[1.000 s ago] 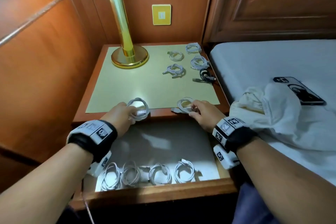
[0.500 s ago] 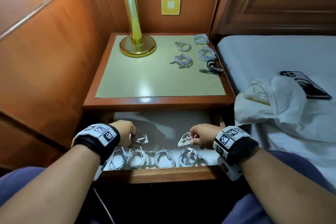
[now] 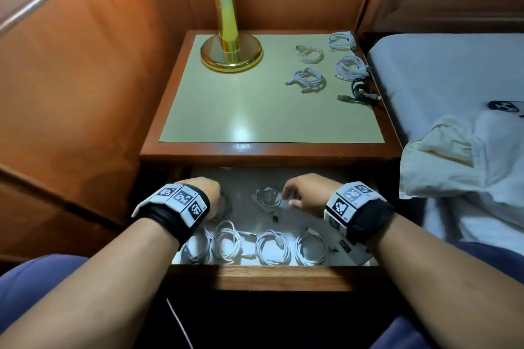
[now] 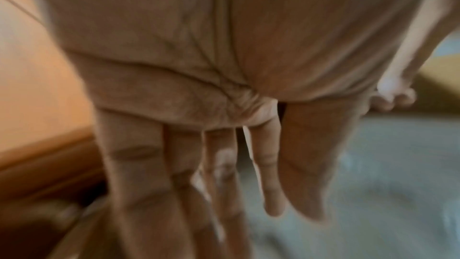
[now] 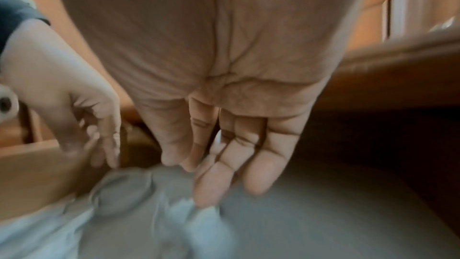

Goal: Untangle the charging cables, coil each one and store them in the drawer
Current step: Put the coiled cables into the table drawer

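Head view looks down on an open drawer (image 3: 272,270) at the lower centre of the frame, where four white coiled cables (image 3: 272,246) lie in a row along its front edge, so a good part of the storing looks done. Both hands are inside the drawer behind that row. The right hand (image 3: 307,195) hovers just right of a coil (image 3: 268,198) lying on the drawer floor; in the right wrist view its fingers (image 5: 224,168) hang nearly straight and loose, gripping nothing, so that coil appears released. The left hand (image 3: 207,193) sits at the left of the drawer beside another coil (image 3: 225,204), mostly hidden by the wrist; the left wrist view is blurred but shows its fingers (image 4: 268,174) extended downward with nothing clearly held. On the tabletop (image 3: 226,110), toward the upper right, four white coils (image 3: 309,81) and one black coil (image 3: 361,92) lie near the edge; these five, already wound, seem to be what remains to move into the drawer
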`<move>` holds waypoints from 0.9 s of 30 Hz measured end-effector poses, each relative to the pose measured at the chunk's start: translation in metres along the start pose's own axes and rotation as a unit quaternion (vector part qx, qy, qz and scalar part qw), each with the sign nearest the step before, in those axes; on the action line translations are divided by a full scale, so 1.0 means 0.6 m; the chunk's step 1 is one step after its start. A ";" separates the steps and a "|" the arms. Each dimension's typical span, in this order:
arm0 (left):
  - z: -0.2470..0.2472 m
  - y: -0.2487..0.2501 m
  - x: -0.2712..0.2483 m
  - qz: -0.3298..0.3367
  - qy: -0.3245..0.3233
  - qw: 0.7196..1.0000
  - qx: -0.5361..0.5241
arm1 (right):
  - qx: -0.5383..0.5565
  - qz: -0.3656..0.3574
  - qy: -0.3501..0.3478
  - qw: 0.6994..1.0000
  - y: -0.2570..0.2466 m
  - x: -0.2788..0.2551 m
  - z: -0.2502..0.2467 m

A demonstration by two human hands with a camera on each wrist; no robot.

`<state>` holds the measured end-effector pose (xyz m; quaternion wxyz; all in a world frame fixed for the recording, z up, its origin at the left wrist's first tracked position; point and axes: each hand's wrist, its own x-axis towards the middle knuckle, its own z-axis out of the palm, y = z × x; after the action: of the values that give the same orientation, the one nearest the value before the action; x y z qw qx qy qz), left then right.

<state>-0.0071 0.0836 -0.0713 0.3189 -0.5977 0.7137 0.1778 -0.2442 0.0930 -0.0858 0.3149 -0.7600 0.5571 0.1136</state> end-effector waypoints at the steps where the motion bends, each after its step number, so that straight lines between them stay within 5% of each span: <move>1: -0.016 0.014 -0.009 0.022 0.036 0.999 -0.023 | 0.019 -0.011 0.028 0.999 0.003 -0.008 -0.012; 5: -0.075 0.059 -0.031 0.112 0.235 0.945 -0.197 | 0.100 -0.008 0.176 0.979 0.033 -0.040 -0.084; 7: -0.099 0.076 -0.018 0.117 0.274 0.925 -0.235 | 0.141 0.041 0.258 0.955 0.069 -0.045 -0.117; 10: -0.135 0.102 0.029 0.046 0.231 0.954 -0.183 | 0.181 0.146 0.322 0.918 0.136 -0.030 -0.145; 13: -0.182 0.132 0.083 0.000 0.214 0.966 -0.146 | 0.180 0.200 0.309 0.912 0.182 -0.014 -0.156; 19: -0.286 0.202 0.163 0.038 0.169 0.979 -0.103 | 0.191 0.223 0.312 0.904 0.229 0.015 -0.181; 27: -0.345 0.231 0.184 0.063 0.128 0.984 -0.102 | 0.149 0.187 0.276 0.931 0.242 0.031 -0.188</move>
<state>-0.2006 -0.0987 -0.0111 0.1503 -0.5988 0.7630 0.1914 -0.3909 -0.0160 -0.0592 0.2316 -0.5881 0.7643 -0.1283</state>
